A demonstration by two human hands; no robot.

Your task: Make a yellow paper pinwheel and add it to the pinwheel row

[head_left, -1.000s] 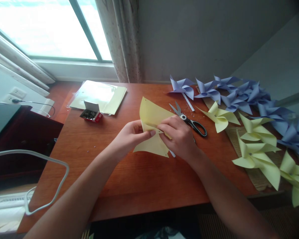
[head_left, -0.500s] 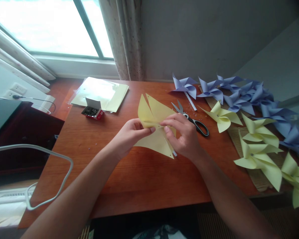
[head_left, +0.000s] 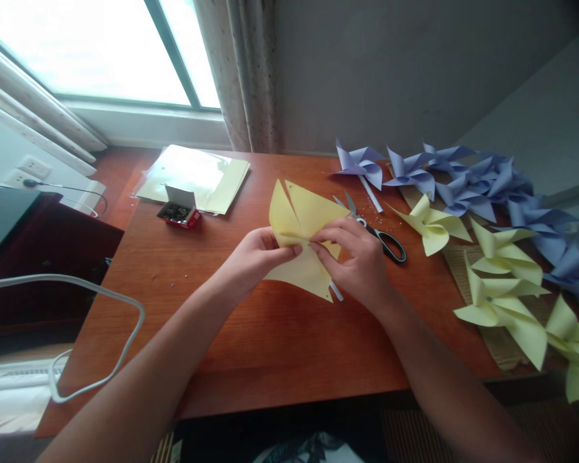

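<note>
Over the middle of the wooden table [head_left: 270,347], both my hands hold a cut sheet of pale yellow paper [head_left: 303,213] with pointed flaps. My left hand [head_left: 253,258] pinches the sheet at its centre from the left. My right hand [head_left: 359,260] grips it from the right, thumb and forefinger meeting the left hand's fingers at the centre. A white stick [head_left: 336,292] pokes out below my right hand. Black-handled scissors [head_left: 383,238] lie just right of my right hand.
A small red box of pins [head_left: 179,213] and a stack of yellow sheets in clear plastic [head_left: 197,177] lie at the back left. Finished purple pinwheels [head_left: 444,177] and yellow pinwheels [head_left: 502,276] cover the right side. A white cable [head_left: 101,341] loops off the left edge.
A second pointed flap of the yellow paper has come up beside the first. My right hand's fingers have shifted to the sheet's centre. The view has tilted slightly.
</note>
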